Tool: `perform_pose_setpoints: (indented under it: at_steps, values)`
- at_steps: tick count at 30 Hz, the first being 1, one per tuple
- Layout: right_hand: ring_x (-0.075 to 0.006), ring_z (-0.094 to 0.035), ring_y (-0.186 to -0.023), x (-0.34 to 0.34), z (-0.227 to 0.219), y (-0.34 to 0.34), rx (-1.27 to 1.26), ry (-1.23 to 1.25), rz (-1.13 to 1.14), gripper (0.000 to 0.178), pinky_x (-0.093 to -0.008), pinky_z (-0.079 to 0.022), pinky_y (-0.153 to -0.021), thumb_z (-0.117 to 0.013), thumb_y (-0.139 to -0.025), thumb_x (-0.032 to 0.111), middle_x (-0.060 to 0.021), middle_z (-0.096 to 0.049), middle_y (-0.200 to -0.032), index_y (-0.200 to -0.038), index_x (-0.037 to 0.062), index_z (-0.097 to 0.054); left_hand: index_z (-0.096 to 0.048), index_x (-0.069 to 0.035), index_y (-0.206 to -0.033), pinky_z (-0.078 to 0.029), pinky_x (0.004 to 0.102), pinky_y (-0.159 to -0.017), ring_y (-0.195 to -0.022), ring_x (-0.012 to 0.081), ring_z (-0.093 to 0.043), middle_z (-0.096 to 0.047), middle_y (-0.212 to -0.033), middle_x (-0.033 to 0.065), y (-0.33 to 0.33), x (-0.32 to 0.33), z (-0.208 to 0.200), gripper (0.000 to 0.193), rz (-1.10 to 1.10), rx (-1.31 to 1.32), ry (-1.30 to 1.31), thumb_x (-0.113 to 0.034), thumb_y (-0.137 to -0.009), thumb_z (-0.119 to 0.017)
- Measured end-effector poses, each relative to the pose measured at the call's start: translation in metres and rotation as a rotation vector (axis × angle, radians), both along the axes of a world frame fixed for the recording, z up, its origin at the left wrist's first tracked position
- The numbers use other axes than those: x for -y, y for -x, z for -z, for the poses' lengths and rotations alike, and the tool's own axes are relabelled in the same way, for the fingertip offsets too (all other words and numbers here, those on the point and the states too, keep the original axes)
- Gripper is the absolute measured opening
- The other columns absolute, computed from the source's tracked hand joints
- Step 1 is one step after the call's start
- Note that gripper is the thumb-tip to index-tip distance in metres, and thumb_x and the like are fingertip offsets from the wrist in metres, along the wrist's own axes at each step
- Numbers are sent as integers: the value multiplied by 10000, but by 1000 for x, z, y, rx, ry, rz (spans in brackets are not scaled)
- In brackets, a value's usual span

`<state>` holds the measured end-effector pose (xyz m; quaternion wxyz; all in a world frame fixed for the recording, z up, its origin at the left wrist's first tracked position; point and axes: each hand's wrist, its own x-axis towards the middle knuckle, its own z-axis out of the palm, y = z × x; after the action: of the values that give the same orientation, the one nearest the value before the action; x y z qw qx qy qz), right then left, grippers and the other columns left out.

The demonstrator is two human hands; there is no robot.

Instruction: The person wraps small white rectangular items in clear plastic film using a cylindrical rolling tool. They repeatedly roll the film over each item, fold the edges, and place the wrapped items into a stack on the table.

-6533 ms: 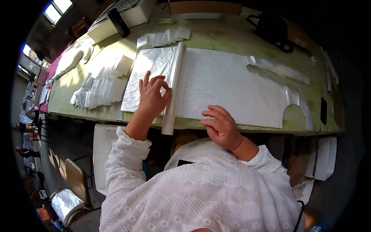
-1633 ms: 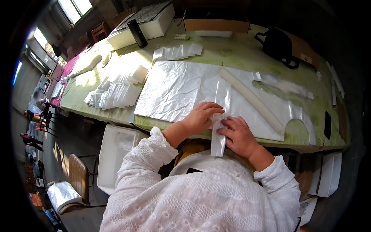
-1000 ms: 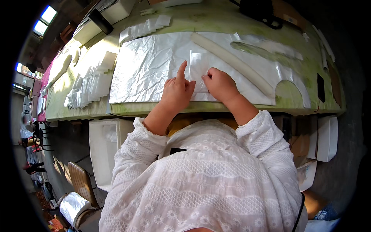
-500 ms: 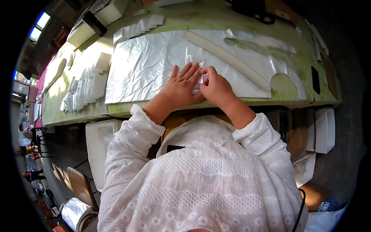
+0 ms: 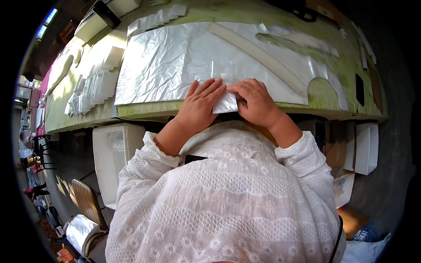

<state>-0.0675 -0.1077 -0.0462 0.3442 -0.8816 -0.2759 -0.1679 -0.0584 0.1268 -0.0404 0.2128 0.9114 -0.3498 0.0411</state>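
Observation:
A small, shiny clear plastic bag [image 5: 225, 104] lies between my hands, its near end reaching past the table's front edge. My left hand [image 5: 202, 100] is flat, fingers stretched out, pressing on the bag's left side. At the bag's right edge, my right hand [image 5: 255, 98] has its fingers curled and pinching the plastic. Underneath both hands spreads a large, wrinkled sheet of silvery-white plastic [image 5: 153, 65]. Just beyond my fingertips, more clear film lies on this sheet, hard to make out against it.
A long cream strip [image 5: 250, 50] crosses the sheet diagonally. Fanned white packets [image 5: 94, 90] lie at left, with another row [image 5: 158, 19] behind. A dark phone-like slab [image 5: 359, 90] rests at right. Below the table stand a white foam box [image 5: 116, 162] and a white bin [image 5: 366, 149].
Both hands have come toward me, to the table's front edge. The bag now shows between them, and the right hand has turned from an upright pinch to a flatter one. The view has shifted slightly.

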Motion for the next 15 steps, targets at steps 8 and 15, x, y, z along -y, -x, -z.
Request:
perform_pose_setpoints:
  at_steps: [8,15]
  values:
    - [-319,-631,-856,-7,4,-32,-102,120,142,99,-469,-506,-800,-703,-844,177,-66,-693,-853,-892,91,-700,-740,-29,-979,-504,432,-942,-1056,329,-662,-722,-1121,93,-31,-1,9,169,-178,1,228,-177,-934,-672]
    - [-342,-653,-846,-25,4,-43,-132,290,343,274,-496,-527,-770,-603,-935,273,-113,-700,-853,-778,63,-683,-744,-55,-889,-483,451,-908,-1000,329,-654,-707,-1028,97,-48,15,-4,244,-368,30,27,-273,-948,-652]
